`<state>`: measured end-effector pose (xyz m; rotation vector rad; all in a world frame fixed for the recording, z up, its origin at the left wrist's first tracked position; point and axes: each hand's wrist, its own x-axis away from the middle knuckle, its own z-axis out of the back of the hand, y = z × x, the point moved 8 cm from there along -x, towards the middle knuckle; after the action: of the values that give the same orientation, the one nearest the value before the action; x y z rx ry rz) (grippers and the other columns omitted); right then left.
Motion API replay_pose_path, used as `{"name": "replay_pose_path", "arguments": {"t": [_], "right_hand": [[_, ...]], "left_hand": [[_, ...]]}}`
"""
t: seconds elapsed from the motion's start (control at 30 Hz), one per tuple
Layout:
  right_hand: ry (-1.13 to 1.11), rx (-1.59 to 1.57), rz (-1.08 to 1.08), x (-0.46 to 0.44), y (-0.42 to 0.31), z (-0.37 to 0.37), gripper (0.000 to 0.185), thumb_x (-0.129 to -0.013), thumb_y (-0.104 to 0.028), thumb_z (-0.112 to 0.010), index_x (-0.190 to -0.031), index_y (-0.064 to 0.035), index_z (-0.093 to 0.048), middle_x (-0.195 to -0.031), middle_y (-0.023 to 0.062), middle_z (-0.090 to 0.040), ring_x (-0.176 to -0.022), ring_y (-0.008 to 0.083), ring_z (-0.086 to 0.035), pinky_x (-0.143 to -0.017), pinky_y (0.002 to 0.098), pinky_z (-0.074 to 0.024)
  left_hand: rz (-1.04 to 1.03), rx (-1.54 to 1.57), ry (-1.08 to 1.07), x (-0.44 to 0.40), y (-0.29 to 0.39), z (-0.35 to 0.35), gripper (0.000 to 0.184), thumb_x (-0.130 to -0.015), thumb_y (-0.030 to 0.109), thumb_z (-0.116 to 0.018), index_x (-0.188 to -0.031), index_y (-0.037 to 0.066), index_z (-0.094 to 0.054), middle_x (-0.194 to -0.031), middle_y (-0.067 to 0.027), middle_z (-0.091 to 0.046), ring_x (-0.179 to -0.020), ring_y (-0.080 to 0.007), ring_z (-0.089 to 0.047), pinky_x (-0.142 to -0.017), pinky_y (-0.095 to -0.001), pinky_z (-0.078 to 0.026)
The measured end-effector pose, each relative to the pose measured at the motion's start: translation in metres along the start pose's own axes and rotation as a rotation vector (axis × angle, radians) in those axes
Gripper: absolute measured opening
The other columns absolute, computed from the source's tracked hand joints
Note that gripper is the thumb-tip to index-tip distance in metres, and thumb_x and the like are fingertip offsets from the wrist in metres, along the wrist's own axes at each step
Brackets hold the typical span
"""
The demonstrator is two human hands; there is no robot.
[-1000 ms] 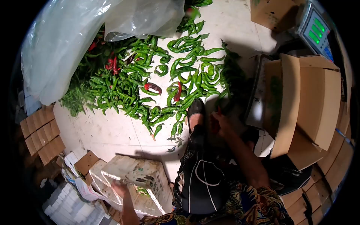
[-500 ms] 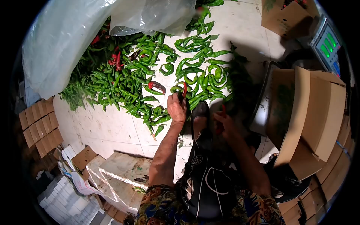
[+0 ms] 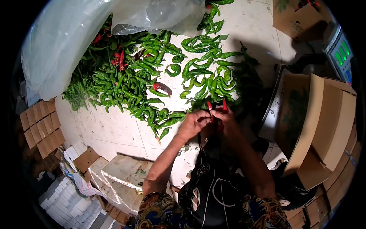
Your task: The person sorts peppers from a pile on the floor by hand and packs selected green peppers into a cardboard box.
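Observation:
My left hand [image 3: 193,125] is closed, its fingertips pinching a red chili pepper [image 3: 209,105] in front of my knees. Close beside it, my right hand [image 3: 227,121] is closed around another red chili pepper [image 3: 224,105], which pokes up past the fingers. The right thumb reaches over to the left hand's pepper. Just beyond both hands lie green chili peppers [image 3: 216,84], spread on the floor. One dark red chili pepper [image 3: 162,89] rests to the left, at the edge of a big heap of green peppers [image 3: 126,86].
Clear plastic sheeting [image 3: 65,42] partly covers the heap. At the right stand an open cardboard box [image 3: 318,126] and a scale with a lit display [image 3: 342,53]. Another box [image 3: 301,21] is at the far right. A dirty white foam box [image 3: 126,170] sits at the lower left.
My left hand has lifted a red chili pepper off the green ones and moved right and back. My right hand has come in to meet it, still holding its red pepper.

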<state>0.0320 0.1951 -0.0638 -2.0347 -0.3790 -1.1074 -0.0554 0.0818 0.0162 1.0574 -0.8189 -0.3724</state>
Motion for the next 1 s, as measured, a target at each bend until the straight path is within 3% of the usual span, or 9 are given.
{"name": "replay_pose_path", "arguments": {"t": [0.03, 0.13, 0.23, 0.33, 0.5, 0.63, 0.7, 0.87, 1.0], "right_hand": [[0.004, 0.011, -0.006, -0.003, 0.002, 0.002, 0.038, -0.076, -0.023, -0.08, -0.103, -0.0077, -0.06, -0.077, -0.0019, -0.059, -0.052, 0.0076, -0.046, -0.04, 0.0237, -0.0351], [-0.022, 0.087, -0.044, -0.011, 0.005, 0.003, 0.039, -0.075, -0.023, -0.08, -0.103, -0.0068, -0.06, -0.077, -0.0006, -0.058, -0.053, 0.0083, -0.047, -0.039, 0.0251, -0.0354], [0.015, 0.148, 0.066, -0.018, 0.006, 0.001, 0.038, -0.074, -0.021, -0.081, -0.102, -0.0065, -0.06, -0.077, -0.0011, -0.058, -0.059, 0.0083, -0.049, -0.048, 0.0253, -0.0406], [0.148, 0.244, 0.267, -0.032, 0.021, 0.01, 0.035, -0.074, -0.017, -0.081, -0.1, -0.0061, -0.06, -0.079, -0.0017, -0.059, -0.065, 0.0083, -0.051, -0.059, 0.0255, -0.0441], [0.206, 0.269, 0.349, -0.04, 0.016, 0.011, 0.025, -0.074, -0.012, -0.08, -0.092, -0.0049, -0.063, -0.079, -0.0023, -0.061, -0.069, 0.0088, -0.053, -0.066, 0.0261, -0.0455], [0.115, 0.072, 0.092, -0.033, 0.009, 0.021, 0.017, -0.078, -0.012, -0.076, -0.088, -0.0063, -0.065, -0.077, -0.0026, -0.062, -0.07, 0.0098, -0.056, -0.067, 0.0264, -0.0452], [-0.004, -0.025, -0.01, -0.029, 0.009, 0.034, 0.014, -0.081, -0.014, -0.074, -0.088, -0.0075, -0.064, -0.077, -0.0015, -0.063, -0.07, 0.0115, -0.059, -0.067, 0.0272, -0.0461], [-0.142, -0.358, -0.063, 0.0, -0.005, 0.021, 0.015, -0.087, -0.016, -0.067, -0.098, -0.0089, -0.059, -0.08, 0.0025, -0.063, -0.071, 0.0172, -0.064, -0.069, 0.0322, -0.0526], [-0.167, -0.363, 0.004, 0.007, -0.008, 0.019, 0.019, -0.086, -0.015, -0.069, -0.1, -0.008, -0.057, -0.085, 0.0047, -0.063, -0.076, 0.0184, -0.064, -0.073, 0.0339, -0.0534]], "left_hand": [[-0.096, -0.108, 0.047, -0.008, -0.003, 0.006, 0.011, -0.083, -0.002, -0.066, -0.094, 0.001, -0.066, -0.088, -0.01, -0.067, -0.081, -0.0186, -0.064, -0.076, -0.0292, -0.051], [0.144, 0.38, 0.098, -0.021, -0.041, 0.003, 0.009, -0.088, -0.003, -0.057, -0.092, -0.001, -0.065, -0.084, -0.0069, -0.065, -0.079, -0.0135, -0.061, -0.075, -0.026, -0.049], [0.057, 0.019, 0.437, -0.022, -0.041, 0.027, 0.011, -0.087, -0.001, -0.056, -0.095, -0.001, -0.064, -0.081, -0.008, -0.061, -0.075, -0.0173, -0.06, -0.073, -0.0266, -0.048], [-0.103, -0.474, 0.738, -0.027, -0.022, 0.064, 0.021, -0.081, 0.006, -0.063, -0.102, 0.003, -0.064, -0.085, -0.0159, -0.059, -0.078, -0.0341, -0.058, -0.071, -0.041, -0.047], [-0.075, -0.722, 0.603, -0.065, -0.045, 0.07, 0.029, -0.072, 0.006, -0.07, -0.101, 0.007, -0.066, -0.091, -0.0148, -0.057, -0.087, -0.0362, -0.054, -0.073, -0.0432, -0.046], [-0.261, -0.561, 0.631, -0.043, -0.054, 0.093, 0.028, -0.071, 0.002, -0.066, -0.099, 0.004, -0.064, -0.1, -0.016, -0.059, -0.089, -0.0353, -0.053, -0.079, -0.0434, -0.046], [-0.079, -0.36, 0.77, 0.008, -0.059, 0.131, 0.034, -0.077, -0.003, -0.064, -0.111, 0.001, -0.06, -0.103, -0.0169, -0.06, -0.099, -0.0353, -0.055, -0.086, -0.041, -0.045], [0.191, -0.832, 0.844, 0.229, -0.105, 0.256, 0.037, -0.076, -0.002, -0.067, -0.112, -0.001, -0.059, -0.105, -0.02, -0.06, -0.101, -0.0357, -0.055, -0.091, -0.0416, -0.044], [0.569, -1.004, 0.766, 0.449, -0.114, 0.285, 0.026, -0.078, 0.006, -0.064, -0.103, -0.001, -0.062, -0.099, -0.0203, -0.063, -0.095, -0.0396, -0.058, -0.079, -0.0479, -0.047]]}}
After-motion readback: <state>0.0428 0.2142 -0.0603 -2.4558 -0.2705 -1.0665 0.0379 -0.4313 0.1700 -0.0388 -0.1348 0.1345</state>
